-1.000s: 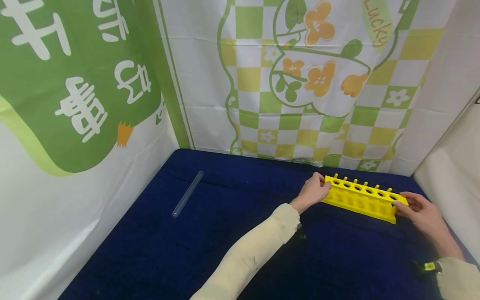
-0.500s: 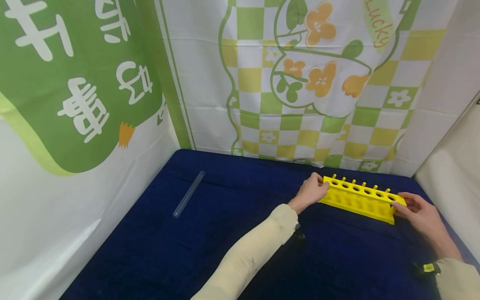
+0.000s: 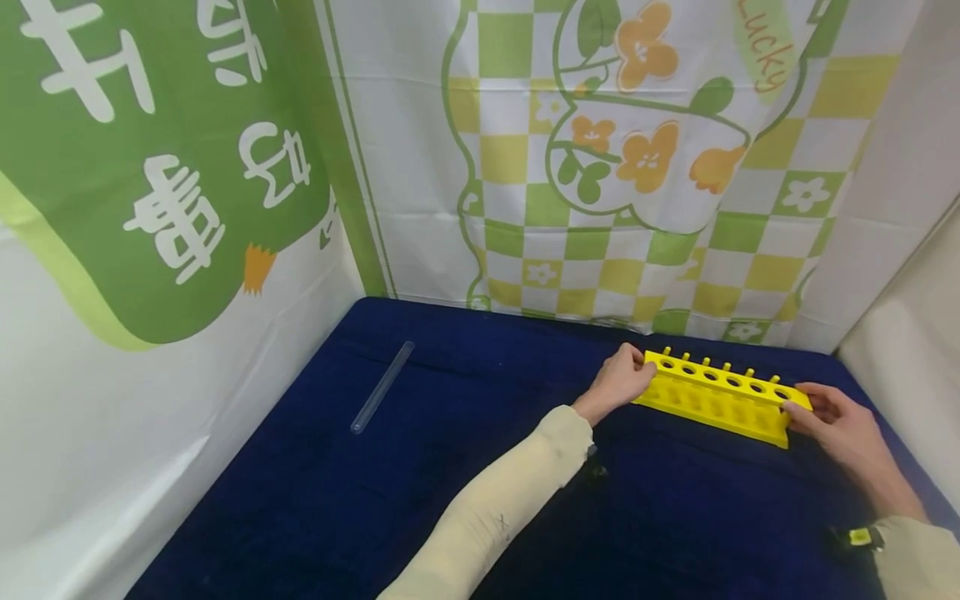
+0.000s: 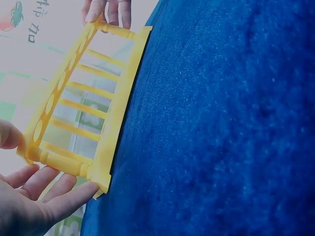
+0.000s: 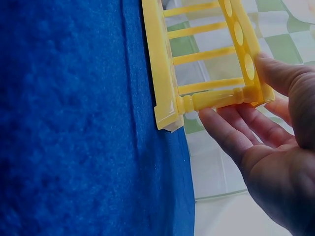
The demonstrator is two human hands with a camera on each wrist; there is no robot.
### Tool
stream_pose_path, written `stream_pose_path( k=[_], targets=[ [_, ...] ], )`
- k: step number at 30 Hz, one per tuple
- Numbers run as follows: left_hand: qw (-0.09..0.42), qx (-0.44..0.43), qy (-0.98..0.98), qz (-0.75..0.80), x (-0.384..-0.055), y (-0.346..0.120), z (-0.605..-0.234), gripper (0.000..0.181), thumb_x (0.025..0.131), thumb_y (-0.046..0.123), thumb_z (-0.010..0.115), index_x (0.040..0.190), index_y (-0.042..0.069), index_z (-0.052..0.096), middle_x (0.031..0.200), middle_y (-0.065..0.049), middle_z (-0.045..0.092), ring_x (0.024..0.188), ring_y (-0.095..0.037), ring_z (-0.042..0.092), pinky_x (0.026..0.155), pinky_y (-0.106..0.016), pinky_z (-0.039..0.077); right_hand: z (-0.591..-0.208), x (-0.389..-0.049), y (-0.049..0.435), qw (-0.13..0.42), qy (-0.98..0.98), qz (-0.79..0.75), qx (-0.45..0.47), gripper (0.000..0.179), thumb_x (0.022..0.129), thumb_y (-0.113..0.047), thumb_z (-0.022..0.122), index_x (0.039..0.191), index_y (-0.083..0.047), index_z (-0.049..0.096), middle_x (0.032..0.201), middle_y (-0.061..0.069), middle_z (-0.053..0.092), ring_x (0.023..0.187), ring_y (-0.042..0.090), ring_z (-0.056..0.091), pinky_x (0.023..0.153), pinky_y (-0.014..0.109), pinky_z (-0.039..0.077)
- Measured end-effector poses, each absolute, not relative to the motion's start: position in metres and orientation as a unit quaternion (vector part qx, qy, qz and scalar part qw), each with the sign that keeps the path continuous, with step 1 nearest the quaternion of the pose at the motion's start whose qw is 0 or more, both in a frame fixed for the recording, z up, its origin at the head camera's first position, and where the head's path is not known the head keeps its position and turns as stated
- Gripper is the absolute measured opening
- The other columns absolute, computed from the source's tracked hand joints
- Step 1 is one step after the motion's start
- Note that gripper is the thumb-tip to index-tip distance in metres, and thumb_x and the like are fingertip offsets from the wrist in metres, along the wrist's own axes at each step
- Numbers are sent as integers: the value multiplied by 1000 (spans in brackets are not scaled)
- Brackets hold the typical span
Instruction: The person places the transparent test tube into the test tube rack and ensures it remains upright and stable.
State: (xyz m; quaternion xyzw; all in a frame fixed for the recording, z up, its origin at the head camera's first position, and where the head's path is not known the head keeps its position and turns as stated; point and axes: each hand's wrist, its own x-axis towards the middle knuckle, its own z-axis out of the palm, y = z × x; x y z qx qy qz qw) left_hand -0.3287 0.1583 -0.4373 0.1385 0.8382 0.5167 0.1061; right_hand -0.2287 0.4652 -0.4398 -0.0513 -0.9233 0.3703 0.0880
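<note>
A yellow test tube rack [image 3: 720, 404] with a row of round holes and upright pegs stands on the dark blue cloth at the right. My left hand [image 3: 619, 377] grips its left end, thumb at the top plate and fingers along the end post, as the left wrist view shows. At the opposite end my right hand [image 3: 843, 425] holds the rack [image 5: 209, 101] between thumb on the top plate and fingers under the post. No tube sits in the holes. A clear test tube [image 3: 382, 387] lies on the cloth to the left, away from both hands.
The blue cloth [image 3: 300, 500] covers the table. Behind it hangs a white curtain [image 3: 420, 167] with green checks and flowers, close to the rack's rear. A green and white curtain [image 3: 187, 317] borders the left side, and a pale one [image 3: 907, 358] the right.
The rack and both hands shift very slightly left in the head view, while the background drifts a little right with the camera. The grip of both hands stays the same.
</note>
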Motion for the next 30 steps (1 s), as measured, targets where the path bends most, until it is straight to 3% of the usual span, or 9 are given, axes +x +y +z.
stream_pose_path(
  k=[12, 15, 21, 24, 30],
  targets=[
    [101, 126, 842, 515, -328, 149, -435, 23, 99, 41, 51, 109, 21, 49, 102, 2, 59, 74, -14, 56, 68, -29, 47, -437, -233, 458, 96, -920, 379, -26, 68, 98, -38, 58, 140, 12, 38, 121, 29, 53, 76, -13, 56, 65, 21, 57],
    [101, 121, 843, 514, -328, 147, -435, 22, 98, 40, 51, 109, 21, 50, 104, 2, 59, 76, -13, 56, 68, -29, 47, -438, -235, 456, 97, -920, 380, -23, 67, 97, -37, 59, 139, 11, 38, 114, 19, 57, 77, -12, 58, 66, 22, 58],
    [96, 124, 848, 507, -330, 141, -436, 23, 99, 41, 50, 109, 21, 49, 105, 2, 59, 78, -13, 56, 70, -29, 47, -438, -237, 454, 95, -918, 384, -16, 66, 97, -37, 60, 139, 10, 40, 98, -12, 55, 77, -11, 59, 65, 21, 57],
    [91, 120, 850, 504, -330, 138, -437, 23, 99, 41, 50, 109, 21, 49, 105, 2, 59, 79, -12, 56, 71, -28, 47, -437, -238, 451, 93, -919, 383, -13, 67, 96, -39, 61, 139, 9, 40, 96, -18, 54, 76, -11, 60, 65, 21, 57],
    [90, 112, 851, 505, -331, 132, -437, 22, 98, 41, 51, 108, 21, 50, 106, 2, 60, 83, -11, 56, 73, -28, 48, -438, -240, 444, 91, -916, 390, -19, 68, 96, -39, 61, 139, 9, 40, 103, -5, 57, 76, -11, 60, 66, 24, 58]
  ],
)
